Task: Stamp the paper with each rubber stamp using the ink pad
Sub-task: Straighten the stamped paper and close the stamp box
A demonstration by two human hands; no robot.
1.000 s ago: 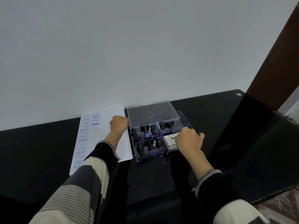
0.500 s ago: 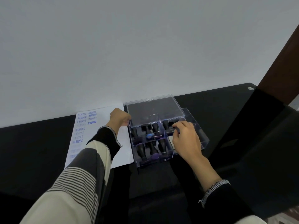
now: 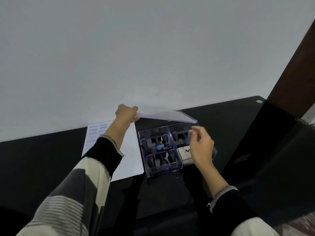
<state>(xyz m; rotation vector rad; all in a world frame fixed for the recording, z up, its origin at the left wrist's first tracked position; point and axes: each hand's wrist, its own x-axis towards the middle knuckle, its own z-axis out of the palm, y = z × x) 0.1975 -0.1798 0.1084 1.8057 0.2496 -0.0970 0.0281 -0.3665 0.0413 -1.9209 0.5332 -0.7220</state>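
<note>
A clear plastic box with dividers stands on the black table and holds several black-handled rubber stamps. A white ink pad case lies in its right front compartment, partly behind my right hand. My left hand grips the left corner of the clear lid and holds it raised above the box. My right hand hovers over the box's right side, fingers apart, holding nothing. White paper with blue SAMPLE prints lies left of the box, under my left forearm.
A pale wall rises straight behind the table. A dark brown post stands at the right, beside the black table with its far right corner.
My left hand has lifted the lid off the box and raised it. My right hand has come off the box's right side and now hovers open above it.
</note>
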